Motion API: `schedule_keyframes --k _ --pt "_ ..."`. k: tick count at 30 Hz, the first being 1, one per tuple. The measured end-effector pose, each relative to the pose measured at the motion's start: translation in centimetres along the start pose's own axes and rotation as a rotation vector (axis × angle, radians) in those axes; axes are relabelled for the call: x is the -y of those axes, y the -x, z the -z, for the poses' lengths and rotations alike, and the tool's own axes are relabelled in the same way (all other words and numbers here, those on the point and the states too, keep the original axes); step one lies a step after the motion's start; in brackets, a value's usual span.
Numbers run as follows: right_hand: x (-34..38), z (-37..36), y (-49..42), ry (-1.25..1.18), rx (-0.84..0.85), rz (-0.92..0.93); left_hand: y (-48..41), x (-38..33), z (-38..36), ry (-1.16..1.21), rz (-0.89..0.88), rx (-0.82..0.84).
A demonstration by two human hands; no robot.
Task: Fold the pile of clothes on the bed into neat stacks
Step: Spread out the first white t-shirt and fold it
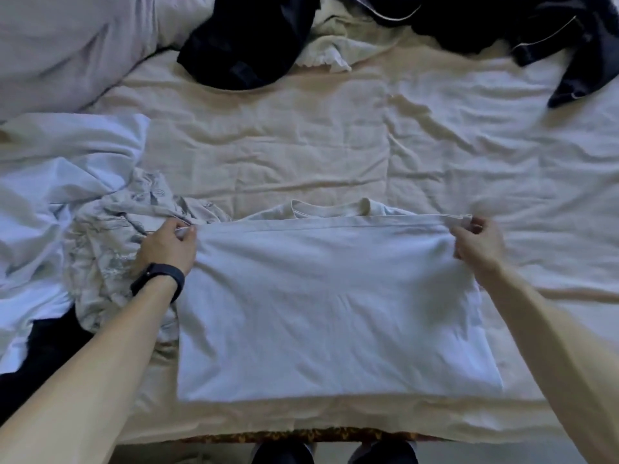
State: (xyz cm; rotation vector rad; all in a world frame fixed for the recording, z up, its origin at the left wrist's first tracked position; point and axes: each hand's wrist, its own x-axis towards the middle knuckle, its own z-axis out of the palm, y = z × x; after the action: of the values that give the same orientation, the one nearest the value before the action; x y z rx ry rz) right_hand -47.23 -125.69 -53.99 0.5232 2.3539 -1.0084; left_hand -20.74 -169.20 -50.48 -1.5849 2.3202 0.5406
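While both arms reach forward, left hand (167, 244) and right hand (477, 241) fingers pinching white T-shirt (335, 313) corners.

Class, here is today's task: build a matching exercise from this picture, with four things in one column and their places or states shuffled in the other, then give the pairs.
1 white T-shirt
2 patterned garment
3 pillow
4 black wristband

A worn on a wrist
B far left corner of the bed
C crumpled, left of the white T-shirt
D flat, far edge pinched by left hand and right hand

Pairs: 1-D, 2-C, 3-B, 4-A
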Motion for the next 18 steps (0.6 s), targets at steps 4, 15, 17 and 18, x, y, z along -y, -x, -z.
schedule_keyframes --k 4,15,17,18 --pt "-0.8 0.2 -0.9 0.225 -0.174 0.034 0.5 0.9 0.2 0.090 -0.095 -0.081" --pt "0.1 -0.6 -2.2 0.059 -0.392 0.112 -1.4 0.1 0.8 0.219 -0.161 -0.139" --pt "0.5 -0.9 -2.7 0.087 -0.364 0.093 -2.0 -0.5 0.7 0.161 -0.159 -0.112" --pt "0.6 -1.0 -2.9 0.094 -0.342 0.072 -2.3 -0.7 0.7 0.139 -0.153 -0.090"
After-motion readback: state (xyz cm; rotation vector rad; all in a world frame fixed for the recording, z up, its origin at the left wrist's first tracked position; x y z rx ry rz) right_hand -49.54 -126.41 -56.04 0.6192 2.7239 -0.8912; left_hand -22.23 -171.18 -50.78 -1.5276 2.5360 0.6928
